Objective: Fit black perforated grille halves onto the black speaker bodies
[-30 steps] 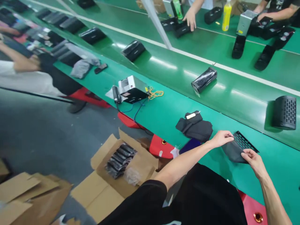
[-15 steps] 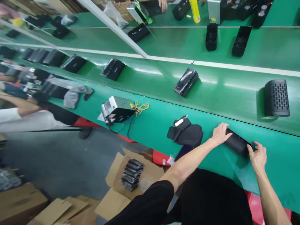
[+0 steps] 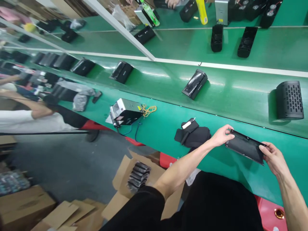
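Between my two hands is a black curved speaker panel (image 3: 245,147), tilted above the green bench, its dark inner face toward me. My left hand (image 3: 222,135) grips its left end with the thumb on the near face. At the right end, my right hand (image 3: 274,157) pinches the edge between thumb and fingers. Left of my left hand lies a pile of black cloth (image 3: 197,136), with a white-handled tool (image 3: 188,123) on top. Farther off on the belt stands a black perforated speaker housing (image 3: 290,100).
A dark speaker body (image 3: 195,84) and several more sit along the green conveyor (image 3: 158,81). A metal-cased device (image 3: 126,110) with a yellow cord (image 3: 149,110) stands on the bench. Below is an open carton (image 3: 121,163) of black curved parts. Co-workers' arms show at left and top.
Both hands have turned the black panel, so its inner face shows instead of its rounded outside. My right hand has shifted its grip at the right end. The view has shifted slightly.
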A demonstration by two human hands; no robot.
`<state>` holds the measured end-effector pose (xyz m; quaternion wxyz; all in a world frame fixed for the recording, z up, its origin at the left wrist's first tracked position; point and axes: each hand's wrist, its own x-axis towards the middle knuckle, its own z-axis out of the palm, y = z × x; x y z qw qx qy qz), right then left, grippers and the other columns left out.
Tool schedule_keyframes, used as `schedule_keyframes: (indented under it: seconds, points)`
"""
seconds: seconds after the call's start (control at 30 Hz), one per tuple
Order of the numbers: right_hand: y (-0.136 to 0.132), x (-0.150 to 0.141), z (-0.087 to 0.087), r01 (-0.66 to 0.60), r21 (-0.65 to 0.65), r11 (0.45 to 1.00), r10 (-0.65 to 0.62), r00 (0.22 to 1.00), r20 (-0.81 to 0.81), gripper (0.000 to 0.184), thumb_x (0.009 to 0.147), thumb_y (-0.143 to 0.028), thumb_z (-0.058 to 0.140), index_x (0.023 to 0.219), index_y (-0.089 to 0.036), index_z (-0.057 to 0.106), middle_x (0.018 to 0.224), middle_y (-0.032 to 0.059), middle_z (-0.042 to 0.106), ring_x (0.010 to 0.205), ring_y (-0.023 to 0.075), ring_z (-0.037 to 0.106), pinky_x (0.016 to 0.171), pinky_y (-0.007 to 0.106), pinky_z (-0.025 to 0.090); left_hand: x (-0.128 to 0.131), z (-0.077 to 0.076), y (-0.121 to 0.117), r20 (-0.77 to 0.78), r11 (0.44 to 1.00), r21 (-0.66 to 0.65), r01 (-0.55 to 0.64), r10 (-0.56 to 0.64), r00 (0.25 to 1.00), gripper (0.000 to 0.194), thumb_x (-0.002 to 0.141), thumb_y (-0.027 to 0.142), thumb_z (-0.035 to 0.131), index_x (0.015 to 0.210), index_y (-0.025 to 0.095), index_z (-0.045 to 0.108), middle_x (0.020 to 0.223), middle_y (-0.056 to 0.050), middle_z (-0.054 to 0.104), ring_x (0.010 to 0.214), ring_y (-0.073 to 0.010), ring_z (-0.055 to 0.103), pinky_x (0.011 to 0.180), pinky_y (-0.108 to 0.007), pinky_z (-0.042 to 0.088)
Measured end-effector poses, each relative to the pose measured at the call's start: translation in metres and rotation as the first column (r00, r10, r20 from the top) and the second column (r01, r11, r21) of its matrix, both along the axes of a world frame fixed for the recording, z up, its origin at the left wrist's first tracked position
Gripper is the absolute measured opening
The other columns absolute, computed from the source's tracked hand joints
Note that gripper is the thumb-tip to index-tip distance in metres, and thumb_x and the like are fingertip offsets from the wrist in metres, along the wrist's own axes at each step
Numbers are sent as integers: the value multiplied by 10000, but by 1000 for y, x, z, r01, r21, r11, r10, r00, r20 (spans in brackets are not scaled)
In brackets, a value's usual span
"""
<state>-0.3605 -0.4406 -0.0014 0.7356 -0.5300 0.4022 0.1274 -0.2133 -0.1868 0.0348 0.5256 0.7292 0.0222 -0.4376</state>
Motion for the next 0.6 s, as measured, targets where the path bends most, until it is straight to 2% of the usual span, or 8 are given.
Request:
schedule_keyframes:
  seconds: [0.13, 0.23, 0.3, 0.43, 0.6]
  points:
    - [13, -7, 25, 100, 106, 989, -108, 991, 77, 635, 521, -532, 1045, 1000, -249, 739, 748, -30, 629, 664, 139, 575, 585, 241, 499, -11, 36, 16, 59, 997, -60, -48, 51, 997, 481, 828, 496, 771, 1154, 189, 594, 697, 101, 552, 511, -63, 425, 559, -217, 328]
    - [22, -12, 37, 133, 135, 982, -147, 984, 102, 614, 506, -456, 1065, 996, -248, 760, 745, -32, 633, 656, 128, 570, 585, 222, 505, -19, 53, 27, 137, 997, -60, -46, 54, 989, 423, 869, 516, 729, 1097, 179, 617, 653, 106, 499, 530, -63, 374, 566, -220, 293]
    - [27, -13, 42, 131, 127, 983, -145, 983, 109, 626, 493, -443, 1066, 1005, -247, 765, 764, -24, 652, 673, 136, 590, 600, 226, 523, -24, 59, 32, 138, 995, -80, -59, 70, 988, 447, 853, 530, 746, 1103, 179, 627, 684, 90, 527, 565, -74, 418, 586, -224, 315]
    - [37, -17, 43, 109, 108, 988, -124, 982, 142, 633, 490, -427, 1060, 1019, -249, 763, 829, 0, 697, 748, 174, 644, 653, 259, 565, -34, 66, 36, 166, 991, -87, -106, 119, 979, 444, 773, 465, 822, 1063, 173, 656, 874, 10, 644, 738, -118, 564, 683, -240, 416]
    - [48, -25, 40, 79, 26, 997, -83, 976, 199, 603, 543, -424, 1051, 1041, -259, 755, 839, -8, 701, 772, 162, 636, 694, 243, 556, -44, 75, 40, 226, 990, -81, -112, 128, 966, 324, 831, 410, 738, 1038, 170, 674, 856, 25, 592, 702, -105, 509, 668, -238, 404]
